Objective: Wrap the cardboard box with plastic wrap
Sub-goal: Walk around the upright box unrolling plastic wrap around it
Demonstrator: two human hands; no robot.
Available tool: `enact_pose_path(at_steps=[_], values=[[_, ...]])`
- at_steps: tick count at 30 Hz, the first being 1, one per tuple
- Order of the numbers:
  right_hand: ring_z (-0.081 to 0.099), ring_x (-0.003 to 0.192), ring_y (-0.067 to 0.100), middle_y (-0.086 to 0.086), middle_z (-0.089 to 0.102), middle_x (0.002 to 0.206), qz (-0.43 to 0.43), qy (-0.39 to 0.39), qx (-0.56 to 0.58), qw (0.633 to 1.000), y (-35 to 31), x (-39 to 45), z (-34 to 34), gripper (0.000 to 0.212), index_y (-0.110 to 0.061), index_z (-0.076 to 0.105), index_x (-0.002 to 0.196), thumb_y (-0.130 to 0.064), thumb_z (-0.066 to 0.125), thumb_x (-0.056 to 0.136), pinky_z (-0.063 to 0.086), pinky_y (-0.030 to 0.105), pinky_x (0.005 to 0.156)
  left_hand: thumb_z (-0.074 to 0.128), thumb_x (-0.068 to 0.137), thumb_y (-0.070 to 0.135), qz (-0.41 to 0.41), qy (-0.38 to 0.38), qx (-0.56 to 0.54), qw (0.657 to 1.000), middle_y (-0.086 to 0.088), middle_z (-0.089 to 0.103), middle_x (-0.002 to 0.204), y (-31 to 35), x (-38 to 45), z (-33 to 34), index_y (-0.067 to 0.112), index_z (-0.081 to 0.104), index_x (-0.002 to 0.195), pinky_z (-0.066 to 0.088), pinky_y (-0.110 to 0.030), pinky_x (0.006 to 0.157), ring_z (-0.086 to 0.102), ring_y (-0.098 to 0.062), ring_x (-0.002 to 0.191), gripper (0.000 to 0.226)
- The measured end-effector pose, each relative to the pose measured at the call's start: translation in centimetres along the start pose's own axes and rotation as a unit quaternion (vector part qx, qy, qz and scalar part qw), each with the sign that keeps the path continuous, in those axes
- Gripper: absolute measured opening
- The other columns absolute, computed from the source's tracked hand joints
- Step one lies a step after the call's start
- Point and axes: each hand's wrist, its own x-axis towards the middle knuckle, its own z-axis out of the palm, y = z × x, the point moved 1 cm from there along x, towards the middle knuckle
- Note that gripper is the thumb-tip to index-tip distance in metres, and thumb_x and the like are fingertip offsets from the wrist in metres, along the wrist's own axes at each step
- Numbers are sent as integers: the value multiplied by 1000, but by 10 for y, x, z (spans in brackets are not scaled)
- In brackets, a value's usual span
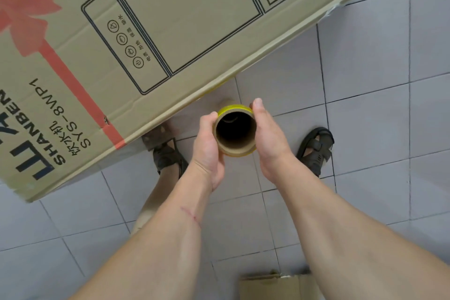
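A large brown cardboard box [151, 31] with a red ribbon print and black line drawings fills the upper left. Just below its lower edge I hold a roll of plastic wrap [237, 147] upright, so I look straight down its hollow cardboard core with a yellowish rim. My left hand [208, 151] clasps the roll's left side. My right hand [269, 139] presses flat against its right side, thumb up by the top rim. The roll's far end reaches down toward the box's edge and is mostly hidden.
Grey floor tiles [365, 61] with dark grout spread all around. My feet in dark sandals stand on them, the left foot [168, 153] partly under the box, the right foot [316, 147] beside my right hand. A smaller piece of cardboard [275, 286] lies at the bottom edge.
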Motion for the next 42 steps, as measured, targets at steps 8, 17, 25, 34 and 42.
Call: enact_pose_path(at_steps=[8, 17, 25, 34, 42], values=[[54, 124, 12, -5, 61, 133, 19, 26, -31, 999, -8, 1, -6, 80, -26, 57, 138, -78, 29, 84, 40, 37, 110, 37, 104, 40, -25, -55, 2, 998, -14, 68, 109, -12, -2, -5, 13, 69, 117, 46, -41, 92, 61, -25, 103, 45], [51, 121, 5, -13, 59, 130, 64, 31, 54, 996, 5, 3, -15, 66, -27, 54, 136, -73, 33, 93, 34, 28, 102, 41, 97, 37, 18, -12, 95, 995, -5, 65, 84, -3, 5, 8, 18, 65, 82, 43, -38, 89, 54, -21, 89, 34], [58, 115, 13, -3, 67, 122, 6, 45, -28, 999, -54, 17, -45, 67, -21, 67, 125, -68, 29, 97, 42, 31, 100, 33, 101, 67, -18, -67, 2, 998, -5, 76, 125, -18, 3, 49, 16, 69, 131, 48, -39, 112, 66, -18, 125, 69], [59, 104, 3, -15, 66, 104, -7, 28, 50, 998, -40, 18, -53, 33, -30, 61, 105, -55, 41, 101, 43, 21, 80, 41, 107, 48, 45, -34, 64, 996, -3, 78, 107, 1, 7, 67, 15, 75, 107, 46, -44, 113, 69, -18, 109, 47], [58, 100, 3, -13, 65, 107, -94, 64, -32, 993, -78, 26, -77, 45, -22, 65, 116, -54, 37, 102, 44, 25, 89, 51, 97, 64, -11, -77, 56, 995, -4, 76, 125, -6, -1, 105, 16, 68, 128, 49, -42, 112, 68, -19, 120, 59]])
